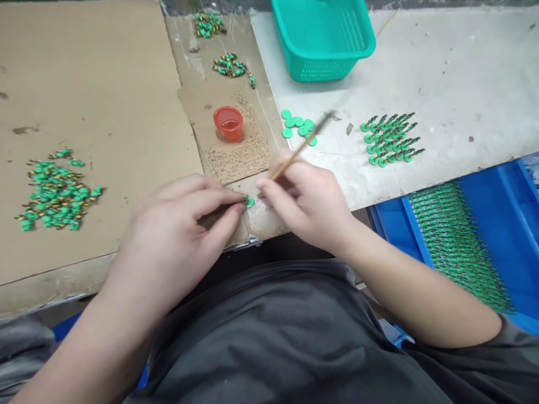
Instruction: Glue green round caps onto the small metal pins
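Observation:
Near the table's front edge, my left hand pinches a small green disc between thumb and index fingertip. A tiny dark part shows at the fingertips by the disc, but most of it is hidden. My right hand grips a thin wooden-handled brush slantwise, its blurred dark end up and to the right. The brush's lower end comes close to the disc; I cannot tell whether they touch. Several loose green discs lie beyond my right hand. An orange-red cup with some liquid stands on spotted cardboard.
Small green-and-dark figures lie piled on cardboard at left, with smaller clusters at the back. Rows of figures on discs stand at right. A green basket sits at the back. Blue trays with many pieces are below the table at right.

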A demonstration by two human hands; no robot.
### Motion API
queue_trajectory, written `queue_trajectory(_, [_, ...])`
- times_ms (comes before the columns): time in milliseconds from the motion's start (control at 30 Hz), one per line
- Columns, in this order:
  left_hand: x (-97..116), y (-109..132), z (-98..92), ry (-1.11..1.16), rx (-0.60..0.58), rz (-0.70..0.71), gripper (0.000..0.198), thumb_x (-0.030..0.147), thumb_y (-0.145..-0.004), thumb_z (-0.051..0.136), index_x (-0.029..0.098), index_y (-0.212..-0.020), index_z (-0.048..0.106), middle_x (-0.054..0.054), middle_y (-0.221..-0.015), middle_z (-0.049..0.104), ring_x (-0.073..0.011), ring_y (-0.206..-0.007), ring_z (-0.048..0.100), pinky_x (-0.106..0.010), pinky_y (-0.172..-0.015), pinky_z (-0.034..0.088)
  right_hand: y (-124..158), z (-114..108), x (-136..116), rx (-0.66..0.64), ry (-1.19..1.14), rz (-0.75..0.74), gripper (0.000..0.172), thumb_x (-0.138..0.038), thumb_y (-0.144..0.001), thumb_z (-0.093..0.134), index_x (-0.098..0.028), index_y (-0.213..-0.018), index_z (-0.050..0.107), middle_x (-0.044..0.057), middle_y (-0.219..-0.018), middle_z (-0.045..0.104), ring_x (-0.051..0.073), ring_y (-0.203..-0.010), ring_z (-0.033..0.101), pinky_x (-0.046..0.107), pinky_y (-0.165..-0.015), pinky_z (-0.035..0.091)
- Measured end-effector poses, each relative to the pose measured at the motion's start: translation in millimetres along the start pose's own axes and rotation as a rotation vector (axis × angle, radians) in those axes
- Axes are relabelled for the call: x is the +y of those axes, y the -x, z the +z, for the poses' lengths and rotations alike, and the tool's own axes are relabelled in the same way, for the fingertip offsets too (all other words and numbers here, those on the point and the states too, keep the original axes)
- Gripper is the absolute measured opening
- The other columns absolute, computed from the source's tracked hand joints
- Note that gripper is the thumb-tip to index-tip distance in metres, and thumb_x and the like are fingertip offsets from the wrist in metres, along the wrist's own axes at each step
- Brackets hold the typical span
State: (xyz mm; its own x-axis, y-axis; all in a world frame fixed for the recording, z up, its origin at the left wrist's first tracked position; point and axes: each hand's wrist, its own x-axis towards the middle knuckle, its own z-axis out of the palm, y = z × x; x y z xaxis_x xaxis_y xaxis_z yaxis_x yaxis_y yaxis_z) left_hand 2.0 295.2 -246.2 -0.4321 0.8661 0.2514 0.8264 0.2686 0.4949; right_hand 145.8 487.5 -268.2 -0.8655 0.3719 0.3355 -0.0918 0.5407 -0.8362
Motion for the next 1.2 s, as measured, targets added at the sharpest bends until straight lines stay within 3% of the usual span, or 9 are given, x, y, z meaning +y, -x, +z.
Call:
queue_trajectory(67, [-3.4,1.3,-3.0,0.008,-0.005,-0.032,0.026,0.037,-0.114,0.064,0.036,-0.113,0.090,0.001,-0.112,0.087,-0.0247,-0.104,0.084,-0.038,-0.097,0.067,11.0,-3.7,0.8,0.175,-0.101,0.125,0.029,-0.046,-0.123,0.069,-0.027,-0.103,0.060,-0.003,-0.089,0.075,0.015,-0.076,0.079,0.027,-0.073,0.067])
queue_trajectory(133, [-5.1,1.8,-6.5,0.017,-0.010,-0.059,0.028,0.036,-0.112,0.063,0.039,-0.114,0.091,0.002,-0.114,0.089,-0.0253,-0.105,0.085,-0.038,-0.098,0.069,19.6,-6.8,0.7,0.261,-0.191,0.206,0.035,-0.056,-0.120,0.073,-0.028,-0.104,0.060,-0.004,-0.084,0.075,0.014,-0.070,0.079,0.026,-0.066,0.067])
queue_trajectory(267, [-0.5,0.2,-8.5,0.049,0.011,-0.080,0.029,0.034,-0.110,0.063,0.034,-0.120,0.090,0.002,-0.112,0.089,-0.0201,-0.097,0.082,-0.032,-0.086,0.066,24.1,-7.9,1.2,0.262,-0.279,0.246,0.046,-0.069,-0.113,0.079,-0.028,-0.101,0.061,-0.003,-0.084,0.078,0.015,-0.071,0.081,0.027,-0.067,0.070])
queue_trajectory(467, [8.5,-4.7,-0.3,0.202,0.107,-0.143,0.022,0.047,-0.108,0.076,0.030,-0.103,0.089,0.000,-0.090,0.083,-0.0173,-0.082,0.074,-0.030,-0.079,0.060,22.6,-4.5,6.5,0.252,-0.231,0.211,0.035,-0.056,-0.116,0.076,-0.027,-0.099,0.064,-0.001,-0.086,0.074,0.016,-0.072,0.080,0.028,-0.066,0.068])
queue_trajectory(633, [17.8,-12.7,-34.7,0.507,0.095,-0.319,0.026,0.054,-0.101,0.086,0.030,-0.094,0.091,-0.003,-0.091,0.088,-0.0213,-0.082,0.080,-0.030,-0.075,0.066,27.0,-4.6,4.7,0.233,-0.252,0.223,0.031,-0.049,-0.116,0.075,-0.026,-0.097,0.066,0.002,-0.088,0.078,0.018,-0.073,0.082,0.029,-0.069,0.069])
queue_trajectory(833, [41.7,-19.5,-82.0,0.602,0.051,-0.237,0.024,0.049,-0.101,0.085,0.030,-0.087,0.092,-0.004,-0.090,0.089,-0.0190,-0.080,0.081,-0.024,-0.072,0.066,26.3,-0.4,1.2,0.228,-0.233,0.222,0.040,-0.058,-0.116,0.074,-0.026,-0.092,0.069,0.005,-0.082,0.079,0.021,-0.070,0.083,0.031,-0.066,0.069])
queue_trajectory(1200, [65.9,-32.9,-100.9,0.420,0.068,-0.129,0.029,0.043,-0.099,0.078,0.029,-0.074,0.080,0.002,-0.069,0.073,-0.0157,-0.061,0.064,-0.026,-0.059,0.053,24.8,0.4,-1.5,0.220,-0.207,0.176,0.041,-0.059,-0.117,0.070,-0.027,-0.091,0.068,0.005,-0.080,0.078,0.022,-0.066,0.082,0.031,-0.061,0.067])
